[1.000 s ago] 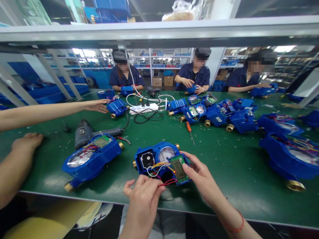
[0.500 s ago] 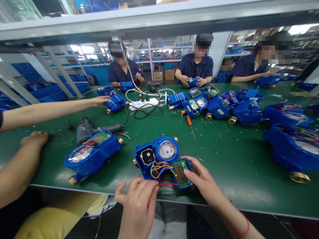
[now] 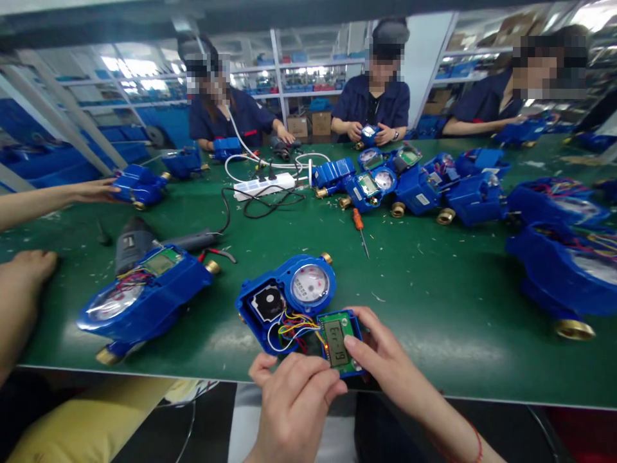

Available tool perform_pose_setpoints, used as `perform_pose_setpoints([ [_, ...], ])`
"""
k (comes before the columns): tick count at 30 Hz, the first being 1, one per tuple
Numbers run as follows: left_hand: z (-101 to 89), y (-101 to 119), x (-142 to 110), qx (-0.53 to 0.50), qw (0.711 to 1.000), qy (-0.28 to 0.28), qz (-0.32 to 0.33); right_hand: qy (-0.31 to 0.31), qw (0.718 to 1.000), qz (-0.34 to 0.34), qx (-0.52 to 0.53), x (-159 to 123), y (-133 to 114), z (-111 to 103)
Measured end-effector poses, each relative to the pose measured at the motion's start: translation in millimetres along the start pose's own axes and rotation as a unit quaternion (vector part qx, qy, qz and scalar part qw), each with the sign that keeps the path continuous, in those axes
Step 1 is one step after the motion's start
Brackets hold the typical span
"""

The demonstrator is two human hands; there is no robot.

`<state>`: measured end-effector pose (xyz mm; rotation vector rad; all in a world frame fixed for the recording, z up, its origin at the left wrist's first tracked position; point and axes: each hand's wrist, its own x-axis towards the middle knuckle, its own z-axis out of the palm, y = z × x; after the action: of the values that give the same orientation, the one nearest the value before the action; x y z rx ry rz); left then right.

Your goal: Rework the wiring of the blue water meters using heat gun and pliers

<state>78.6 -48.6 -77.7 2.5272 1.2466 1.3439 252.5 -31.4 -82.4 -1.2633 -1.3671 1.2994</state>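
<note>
An opened blue water meter (image 3: pixel 270 289) lies on the green bench in front of me, its round dial (image 3: pixel 311 287) facing up. Yellow, white and red wires (image 3: pixel 296 328) run from its housing to a display module (image 3: pixel 336 344), a green circuit board in a blue frame. The screen reads "Err - 19" and a small orange light glows beside it. My right hand (image 3: pixel 385 354) grips the module along its right side, thumb on the board. Closed at the module's lower left corner, my left hand (image 3: pixel 299 402) has its fingertips pressed together; whatever they pinch is hidden.
Left of my meter lies another blue meter (image 3: pixel 154 296), with a heat gun (image 3: pixel 137 244) and pliers (image 3: pixel 219 253) behind it. A screwdriver (image 3: pixel 359 230), a power strip (image 3: pixel 265 185) and several meters (image 3: pixel 419 190) lie farther back. A neighbour's hand (image 3: pixel 96 190) holds a meter; co-workers sit opposite.
My left hand has moved right, from the red wires to the module's lower edge. The screen text is now readable. At left, the neighbour's hand has drawn a meter leftward. The view has shifted.
</note>
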Motion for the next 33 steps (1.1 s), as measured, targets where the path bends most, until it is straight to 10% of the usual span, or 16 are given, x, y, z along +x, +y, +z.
perform_pose_setpoints([
  [13, 1.3, -9.8, -1.1, 0.044, 0.998, 0.01, 0.044, -0.045, 0.998, -0.035, 0.008, 6.7, 1.2, -6.8],
  [22, 13.8, -5.9, -5.1, 0.076, 0.994, 0.039, -0.074, -0.041, 0.992, -0.05, -0.106, 6.5, 1.1, -10.2],
  [28, 27.3, -9.9, -26.2, 0.061, 0.988, 0.117, -0.079, 0.06, 0.917, -0.167, -0.358, 17.7, 26.5, -12.6],
  [33, -15.6, -31.0, -35.3, 0.157, 0.966, 0.205, 0.007, 0.066, 0.896, -0.194, -0.394, 25.5, 38.1, -29.7],
])
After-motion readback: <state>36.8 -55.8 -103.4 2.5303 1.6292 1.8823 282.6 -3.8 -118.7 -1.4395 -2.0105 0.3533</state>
